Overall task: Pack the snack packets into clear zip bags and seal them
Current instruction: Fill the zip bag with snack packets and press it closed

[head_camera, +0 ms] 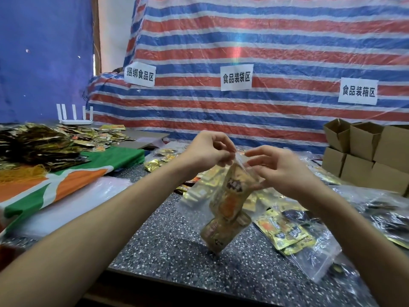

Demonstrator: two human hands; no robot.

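Observation:
A clear zip bag (228, 207) hangs in the air above the speckled table (168, 247), with gold and orange snack packets inside it. My left hand (207, 151) pinches the bag's top edge at its left end. My right hand (280, 171) pinches the same top edge at its right end. Another clear zip bag (294, 235) holding yellow packets lies flat on the table to the right. Loose gold packets (159, 162) lie behind my hands.
A heap of dark and gold packets (39, 142) covers the far left, beside a green, orange and white cloth (66, 185). Cardboard boxes (365, 156) are stacked at the right. More clear bags (385, 213) lie at the right edge. A striped tarp with paper labels hangs behind.

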